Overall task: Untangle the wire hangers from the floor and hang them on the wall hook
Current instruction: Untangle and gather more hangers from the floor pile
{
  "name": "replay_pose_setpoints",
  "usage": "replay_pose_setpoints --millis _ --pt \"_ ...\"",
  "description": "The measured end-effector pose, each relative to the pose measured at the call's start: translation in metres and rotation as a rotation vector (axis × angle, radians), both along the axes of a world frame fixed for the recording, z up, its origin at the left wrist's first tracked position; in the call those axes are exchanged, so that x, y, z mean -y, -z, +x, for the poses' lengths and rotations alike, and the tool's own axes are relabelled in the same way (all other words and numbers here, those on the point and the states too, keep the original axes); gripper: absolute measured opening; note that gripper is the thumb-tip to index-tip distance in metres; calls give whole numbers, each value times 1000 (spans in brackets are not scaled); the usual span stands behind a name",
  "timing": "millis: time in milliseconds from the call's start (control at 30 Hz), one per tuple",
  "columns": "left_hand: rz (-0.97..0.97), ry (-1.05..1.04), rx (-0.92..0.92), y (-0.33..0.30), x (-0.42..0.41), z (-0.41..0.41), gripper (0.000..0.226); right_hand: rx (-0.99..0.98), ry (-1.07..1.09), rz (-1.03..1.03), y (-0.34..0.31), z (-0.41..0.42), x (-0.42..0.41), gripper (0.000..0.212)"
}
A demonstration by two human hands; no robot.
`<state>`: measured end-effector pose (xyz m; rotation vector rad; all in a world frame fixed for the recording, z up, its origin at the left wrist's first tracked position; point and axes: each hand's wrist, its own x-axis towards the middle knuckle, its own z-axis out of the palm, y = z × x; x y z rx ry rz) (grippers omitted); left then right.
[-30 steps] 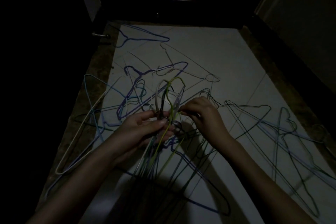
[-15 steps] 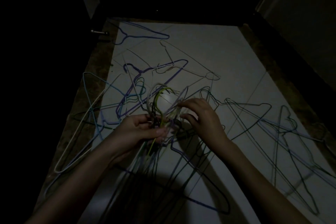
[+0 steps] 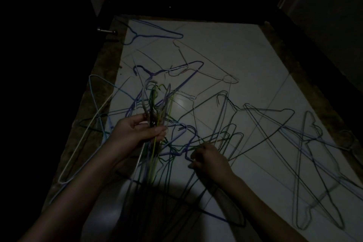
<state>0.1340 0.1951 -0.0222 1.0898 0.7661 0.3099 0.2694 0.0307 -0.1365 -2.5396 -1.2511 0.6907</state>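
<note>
While my left hand (image 3: pixel 137 133) grips a bundle of hangers (image 3: pixel 157 108) by their necks, hooks upward, my right hand (image 3: pixel 208 158) curls its fingers around the purple wire of a hanger (image 3: pixel 188 137) lying in the tangle on the floor (image 3: pixel 245 61). Loose hangers lie spread over the pale tiles, one blue hanger (image 3: pixel 153 32) well apart at the far end. Dim light hides finer detail.

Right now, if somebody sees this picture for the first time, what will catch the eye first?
Probably the left hand, near the centre, gripping a bunch of coloured hangers by their necks, hooks pointing up. Just right of it and lower, the right hand pinches a purple hanger in the tangle. More wire hangers sprawl across the pale floor.
</note>
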Motion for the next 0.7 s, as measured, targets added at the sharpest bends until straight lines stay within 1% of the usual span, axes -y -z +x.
replay_pose_setpoints --millis 100,267,367,500,567,700 --pt "15 -22 -2 2 -1 0 19 114 -51 -26 5 -6 -1 18" --pt "24 30 -7 5 3 -1 22 165 48 29 5 -5 1 19" --pt "36 29 -19 5 2 -1 20 117 106 57 10 -5 5 12" --pt "50 29 -34 4 3 -1 21 75 263 148 3 -1 9 14" --pt "54 31 -31 4 3 -2 22 78 305 147 1 5 12 16" --pt "34 25 -17 4 4 -2 20 22 336 87 1 15 20 20"
